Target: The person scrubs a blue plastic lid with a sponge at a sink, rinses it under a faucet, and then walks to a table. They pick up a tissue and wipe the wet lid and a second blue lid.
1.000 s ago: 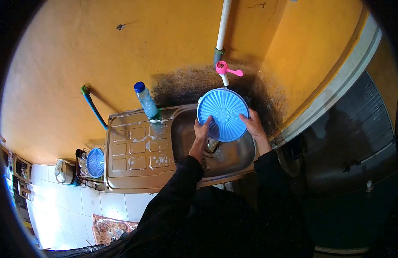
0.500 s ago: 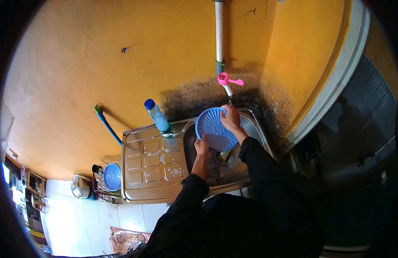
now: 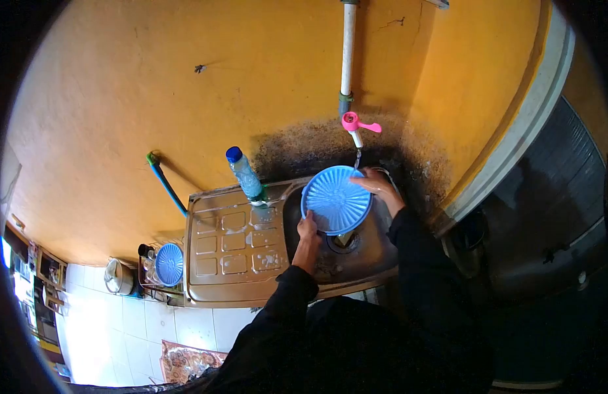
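Note:
A round blue ribbed basket (image 3: 336, 200) is tilted over the metal sink basin (image 3: 376, 253), its inside facing me. Water runs from the white spout of the pink-handled tap (image 3: 357, 123) onto its upper right part. My left hand (image 3: 307, 231) is closed on the lower left rim. At the upper right rim, my right hand (image 3: 377, 182) lies with its fingers stretched out against the basket. Something yellowish (image 3: 344, 240) shows by the drain below the basket.
A clear bottle with a blue cap (image 3: 246, 176) stands on the wet ribbed drainboard (image 3: 205, 285). Left of the sink, a rack holds another blue basket (image 3: 169, 264) beside a metal pot (image 3: 119, 277). A green-and-blue hose (image 3: 163, 180) hangs on the wall.
My right hand has moved right and its fingers have straightened along the rim. The basket has turned, and the falling water now shows clearly. The view has shifted slightly.

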Demonstrator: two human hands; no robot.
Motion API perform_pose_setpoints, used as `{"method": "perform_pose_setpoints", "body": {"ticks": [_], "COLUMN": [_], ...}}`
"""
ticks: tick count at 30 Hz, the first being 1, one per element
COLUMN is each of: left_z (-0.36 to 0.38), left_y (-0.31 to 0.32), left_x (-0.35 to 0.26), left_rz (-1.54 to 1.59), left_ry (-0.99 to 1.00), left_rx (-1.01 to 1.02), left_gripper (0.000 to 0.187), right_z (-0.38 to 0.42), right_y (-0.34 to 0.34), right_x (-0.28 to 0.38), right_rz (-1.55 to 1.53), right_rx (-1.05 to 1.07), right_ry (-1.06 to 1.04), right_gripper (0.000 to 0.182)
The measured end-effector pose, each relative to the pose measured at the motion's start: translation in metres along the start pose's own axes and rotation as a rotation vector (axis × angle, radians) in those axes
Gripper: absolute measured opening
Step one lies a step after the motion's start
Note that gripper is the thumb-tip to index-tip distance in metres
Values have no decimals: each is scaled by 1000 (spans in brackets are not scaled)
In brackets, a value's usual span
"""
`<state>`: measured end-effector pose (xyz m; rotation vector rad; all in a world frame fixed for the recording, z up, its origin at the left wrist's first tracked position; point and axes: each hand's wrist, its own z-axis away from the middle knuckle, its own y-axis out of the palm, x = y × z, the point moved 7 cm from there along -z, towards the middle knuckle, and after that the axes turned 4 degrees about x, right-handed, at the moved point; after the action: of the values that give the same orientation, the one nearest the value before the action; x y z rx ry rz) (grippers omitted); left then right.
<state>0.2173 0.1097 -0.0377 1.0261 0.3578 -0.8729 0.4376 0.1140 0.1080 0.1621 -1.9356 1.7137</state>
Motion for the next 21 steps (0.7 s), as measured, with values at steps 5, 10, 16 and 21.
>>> {"method": "perform_pose_setpoints", "body": {"ticks": [5, 10, 16, 21], "left_z": [-66, -37, 15, -9], "left_y": [3, 77, 156, 181], "left_x": [56, 48, -5, -20], "left_rz": [-687, -795, -608, -656], "left_ry": [104, 314, 490, 710], "left_rx": [239, 440, 660, 726], "left_gripper": [26, 37, 57, 66], "right_z": [20, 64, 95, 97], "right_y": [-1, -49, -95, -94], "right_x": [-17, 5, 12, 1], "right_rz": [-646, -414, -265, -327], "right_rx": [262, 197, -8, -226], "right_ry": [-49, -224, -213, -353], "right_gripper": [48, 55, 53, 47]}}
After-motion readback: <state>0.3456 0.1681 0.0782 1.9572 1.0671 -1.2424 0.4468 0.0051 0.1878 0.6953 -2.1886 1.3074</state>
